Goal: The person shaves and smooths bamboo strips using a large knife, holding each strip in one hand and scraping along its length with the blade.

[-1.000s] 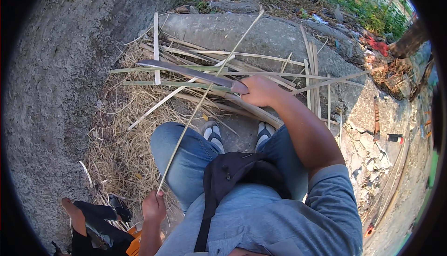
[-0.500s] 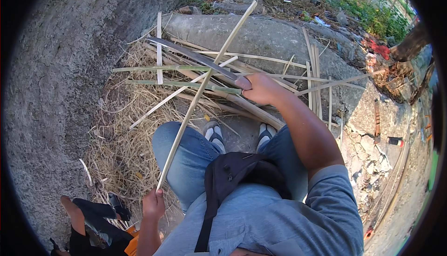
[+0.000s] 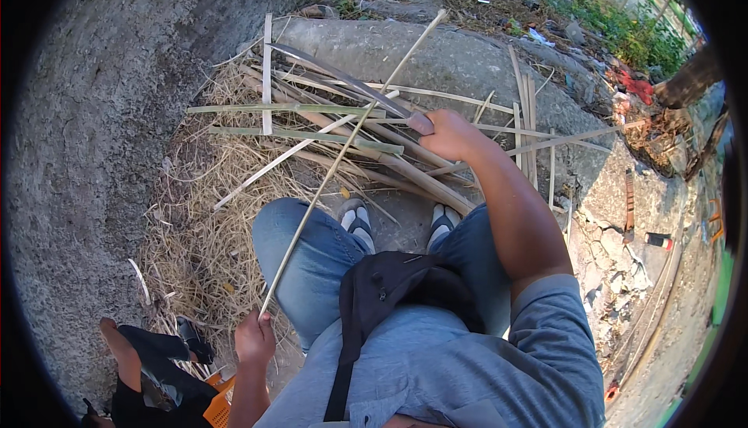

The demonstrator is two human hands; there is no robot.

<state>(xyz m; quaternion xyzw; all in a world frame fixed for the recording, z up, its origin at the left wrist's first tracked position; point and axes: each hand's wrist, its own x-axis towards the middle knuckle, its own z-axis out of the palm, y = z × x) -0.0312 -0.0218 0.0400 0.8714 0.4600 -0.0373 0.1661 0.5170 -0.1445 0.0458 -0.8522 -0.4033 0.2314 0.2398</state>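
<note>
My left hand [image 3: 255, 339], low by my left thigh, is closed on the near end of a long pale bamboo strip [image 3: 323, 186]. The strip slants up and away to the right, its narrow edge showing. Out in front, my right hand [image 3: 450, 137] grips the handle of a machete [image 3: 343, 77], whose long blade points away to the far left. Blade and strip cross in the picture; whether they touch I cannot tell. Beneath them lie greenish split bamboo pieces [image 3: 312, 140], thicker bamboo poles [image 3: 413, 172] and a pale slat [image 3: 267, 77].
Dry shavings [image 3: 210, 179] heap on the left beside a rough stone wall [image 3: 86, 163]. Beyond the bamboo lies a long rock [image 3: 374, 46]. Several slats [image 3: 526, 132] lean on its right. Another person's leg [image 3: 148, 358] and an orange crate [image 3: 220, 406] are at lower left.
My right hand has moved slightly right and nearer the rock, drawing the machete with it. The strip has turned from its flat face to its edge, and its far end has shifted right.
</note>
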